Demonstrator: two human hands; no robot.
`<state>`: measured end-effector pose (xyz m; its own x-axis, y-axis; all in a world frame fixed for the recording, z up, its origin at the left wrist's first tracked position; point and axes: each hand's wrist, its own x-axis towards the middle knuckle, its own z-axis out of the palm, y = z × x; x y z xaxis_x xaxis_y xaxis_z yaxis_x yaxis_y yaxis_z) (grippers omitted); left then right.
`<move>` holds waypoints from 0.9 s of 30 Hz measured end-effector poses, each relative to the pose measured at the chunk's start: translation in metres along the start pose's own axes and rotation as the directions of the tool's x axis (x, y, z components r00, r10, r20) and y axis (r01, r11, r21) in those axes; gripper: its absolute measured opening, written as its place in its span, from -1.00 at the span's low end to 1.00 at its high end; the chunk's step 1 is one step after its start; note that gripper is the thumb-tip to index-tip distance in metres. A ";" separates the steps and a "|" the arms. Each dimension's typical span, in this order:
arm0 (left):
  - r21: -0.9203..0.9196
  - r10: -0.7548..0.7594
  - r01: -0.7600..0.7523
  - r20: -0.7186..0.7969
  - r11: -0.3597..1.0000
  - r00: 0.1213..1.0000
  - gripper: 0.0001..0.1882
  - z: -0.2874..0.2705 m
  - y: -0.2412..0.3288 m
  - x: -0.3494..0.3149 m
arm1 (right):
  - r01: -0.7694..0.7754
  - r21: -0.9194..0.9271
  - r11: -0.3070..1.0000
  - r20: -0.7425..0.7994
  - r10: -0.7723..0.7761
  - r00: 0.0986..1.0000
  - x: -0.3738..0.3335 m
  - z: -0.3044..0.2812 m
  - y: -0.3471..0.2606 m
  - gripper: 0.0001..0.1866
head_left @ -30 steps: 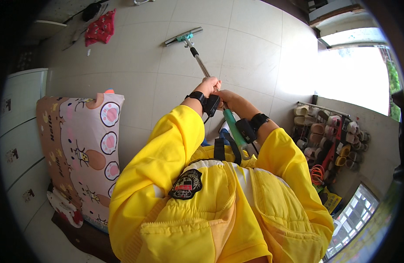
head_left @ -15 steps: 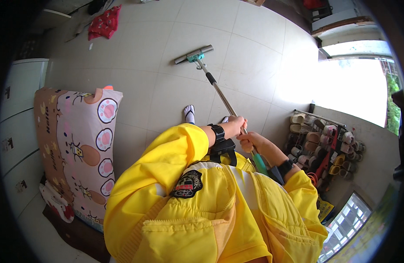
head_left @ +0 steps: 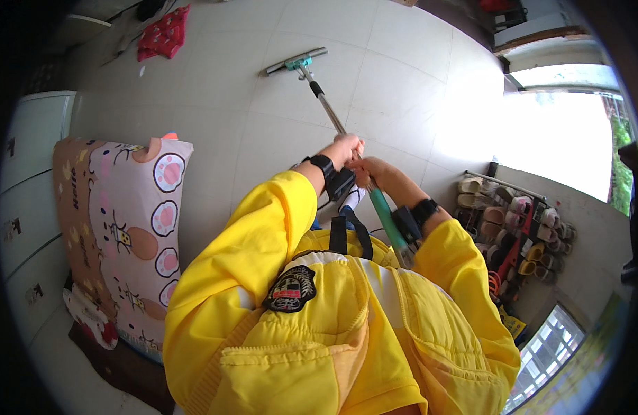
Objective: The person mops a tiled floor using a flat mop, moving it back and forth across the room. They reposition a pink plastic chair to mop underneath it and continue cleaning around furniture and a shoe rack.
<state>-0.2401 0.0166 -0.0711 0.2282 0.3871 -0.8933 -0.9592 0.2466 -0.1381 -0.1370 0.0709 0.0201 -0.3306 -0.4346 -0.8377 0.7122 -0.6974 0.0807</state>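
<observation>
The left hand (head_left: 348, 146) and, lower down, the right hand (head_left: 372, 170) grip 1 mop (head_left: 331, 113) — its wide head (head_left: 298, 63) on pale floor tiles (head_left: 409, 76). A red cloth (head_left: 164, 32) lies upper left — a shoe rack (head_left: 518, 252) stands at right.

Mop (head_left: 331, 116): silver pole, black collar (head_left: 316, 88), teal clamp (head_left: 299, 63) ahead of the fingers (head_left: 358, 146); green grip (head_left: 381, 207), yellow sleeves (head_left: 274, 218) behind them. Left of fingers: pink-and-brown cloth (head_left: 129, 214), paw-print pattern. Ahead-left: red cloth (head_left: 164, 33), small pale print. Right of fingers: white, pink, yellow shoes (head_left: 493, 215).
</observation>
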 end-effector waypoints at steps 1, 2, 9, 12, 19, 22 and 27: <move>0.001 -0.009 0.009 0.013 1.000 1.000 -0.77 0.000 0.015 -0.005 | 0.011 0.021 1.000 0.002 -0.011 1.000 0.007 0.007 -0.010 -0.70; 0.004 -0.012 0.012 0.015 1.000 1.000 -0.77 -0.001 0.025 -0.008 | 0.055 0.027 0.998 -0.035 -0.054 0.998 0.014 0.015 -0.017 -0.71; -0.023 -0.012 0.014 0.078 1.000 0.997 -0.82 -0.017 0.013 0.005 | 0.082 -0.001 0.997 -0.054 -0.082 0.995 0.015 0.013 -0.002 -0.74; -0.028 0.060 -0.060 0.001 0.998 0.998 -0.82 -0.010 -0.038 0.014 | 0.101 -0.123 0.987 -0.077 -0.111 0.991 -0.007 -0.008 0.033 -0.69; 0.053 0.131 -0.123 -0.164 0.991 0.978 -0.78 0.044 -0.147 -0.018 | -0.174 0.010 0.985 0.018 0.173 0.985 -0.092 -0.042 0.098 -0.64; 0.107 0.184 -0.163 -0.224 0.981 0.957 -0.75 0.059 -0.156 -0.034 | -0.206 0.027 0.978 0.024 0.206 0.978 -0.101 -0.040 0.096 -0.60; 0.246 0.256 -0.204 -0.201 0.947 0.945 -0.74 0.048 -0.123 -0.045 | -0.229 0.023 0.973 0.035 0.228 0.973 -0.070 -0.034 0.073 -0.58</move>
<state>-0.1241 0.0120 0.0065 -0.0638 0.2502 -0.9661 -0.9143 0.3733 0.1571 -0.0406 0.0695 0.0669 -0.1815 -0.6019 -0.7777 0.7546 -0.5923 0.2823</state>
